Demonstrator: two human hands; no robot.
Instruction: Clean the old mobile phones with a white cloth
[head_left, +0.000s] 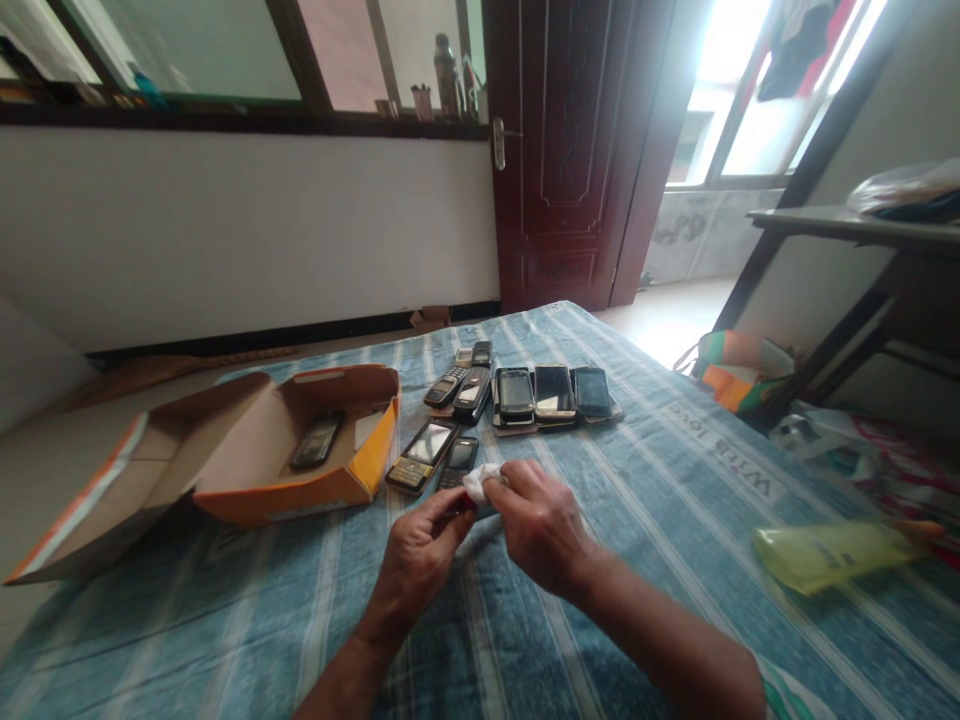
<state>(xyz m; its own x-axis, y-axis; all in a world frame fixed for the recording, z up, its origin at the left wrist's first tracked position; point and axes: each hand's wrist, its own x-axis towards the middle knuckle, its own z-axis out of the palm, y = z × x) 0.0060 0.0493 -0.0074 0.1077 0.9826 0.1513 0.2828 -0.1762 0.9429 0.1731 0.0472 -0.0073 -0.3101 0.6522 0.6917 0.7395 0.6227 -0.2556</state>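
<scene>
My right hand is closed on a crumpled white tissue, its fingers bunched around it. My left hand meets it from the other side in a pinch. Between the left fingertips shows a bit of something small and dark, mostly hidden. Just beyond the hands lie a keypad phone with gold keys and a smaller black keypad phone. Farther back, several old phones are grouped together. To their right sit stacks of touchscreen phones, one with a white front.
An open orange cardboard box stands at the left with a dark phone inside. The blue striped bedspread carries everything. At the right lies a yellow plastic packet. Behind are a dark red door and a desk.
</scene>
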